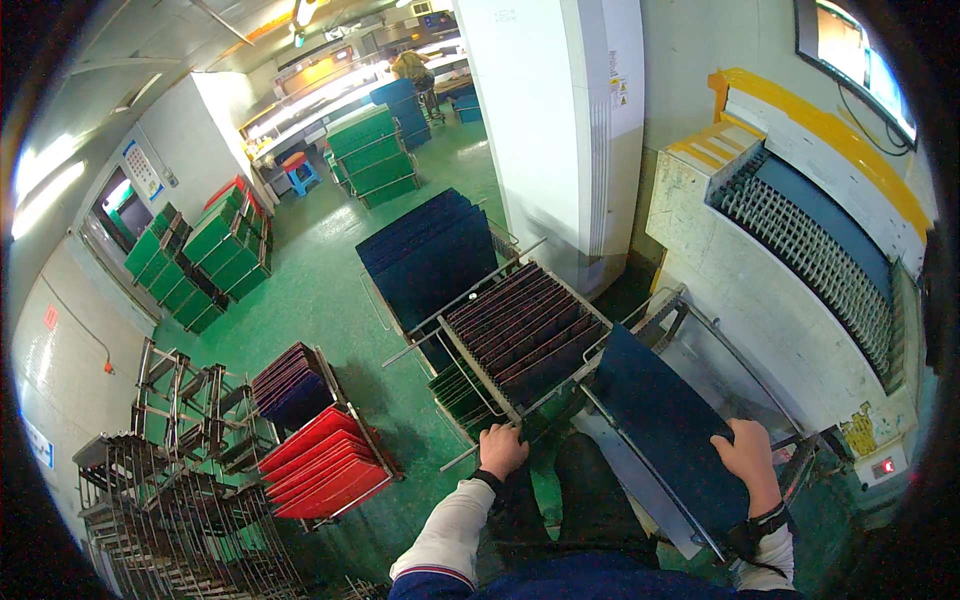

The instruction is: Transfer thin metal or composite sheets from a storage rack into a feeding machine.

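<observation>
My left hand (pixel 503 451) is closed around the near corner of a metal rack (pixel 512 408). Several thin dark panels (pixel 528 325) stand on edge in slots in that rack. On the right, my right hand (pixel 748 462) grips the right edge of a flat dark blue panel (pixel 665 420), with the thumb on its upper face. This panel lies sloping over a metal frame (pixel 640 452) beside my legs. Its far end comes close to the rack's right side. The fingers under the panel's edge are hidden.
At the right stands a white machine (pixel 690 205) with rows of rollers (pixel 810 265). Dark blue panels (pixel 425 255) stand beyond the rack. Red panels (pixel 325 465) and bare metal racks (pixel 180 500) are at left. A white column (pixel 540 120) rises ahead; a person (pixel 410 68) works far back.
</observation>
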The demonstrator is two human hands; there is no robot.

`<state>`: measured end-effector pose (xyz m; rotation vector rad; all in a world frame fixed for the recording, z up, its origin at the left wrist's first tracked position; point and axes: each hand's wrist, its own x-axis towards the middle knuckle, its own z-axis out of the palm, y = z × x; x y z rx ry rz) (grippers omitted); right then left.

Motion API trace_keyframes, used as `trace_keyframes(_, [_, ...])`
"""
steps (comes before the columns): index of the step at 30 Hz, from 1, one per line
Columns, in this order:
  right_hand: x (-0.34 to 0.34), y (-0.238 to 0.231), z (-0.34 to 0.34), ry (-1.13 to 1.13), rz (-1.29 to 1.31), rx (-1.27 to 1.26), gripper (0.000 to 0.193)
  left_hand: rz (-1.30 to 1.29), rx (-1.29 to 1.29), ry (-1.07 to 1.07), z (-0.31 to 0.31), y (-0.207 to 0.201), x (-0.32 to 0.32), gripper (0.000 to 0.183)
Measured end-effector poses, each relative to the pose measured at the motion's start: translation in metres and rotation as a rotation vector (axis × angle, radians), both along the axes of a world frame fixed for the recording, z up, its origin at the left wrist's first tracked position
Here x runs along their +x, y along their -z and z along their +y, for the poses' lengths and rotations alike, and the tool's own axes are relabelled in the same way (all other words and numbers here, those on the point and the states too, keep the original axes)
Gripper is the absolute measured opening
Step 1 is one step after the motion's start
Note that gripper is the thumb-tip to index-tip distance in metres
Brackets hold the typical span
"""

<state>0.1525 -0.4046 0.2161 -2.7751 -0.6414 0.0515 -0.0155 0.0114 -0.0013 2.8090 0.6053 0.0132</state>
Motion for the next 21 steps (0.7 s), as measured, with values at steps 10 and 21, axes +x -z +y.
trace_keyframes(10, [0.000,0.003,-0.001,0.027,0.077,-0.003,0.041,-0.007,0.000,-0.002,0.000,-0.002,0.000,0.033])
trace_keyframes(21, [-0.017,0.011,0.002,-0.064,0.081,-0.030,0.040,-0.057,0.003,-0.011,0.002,0.002,-0.005,0.034])
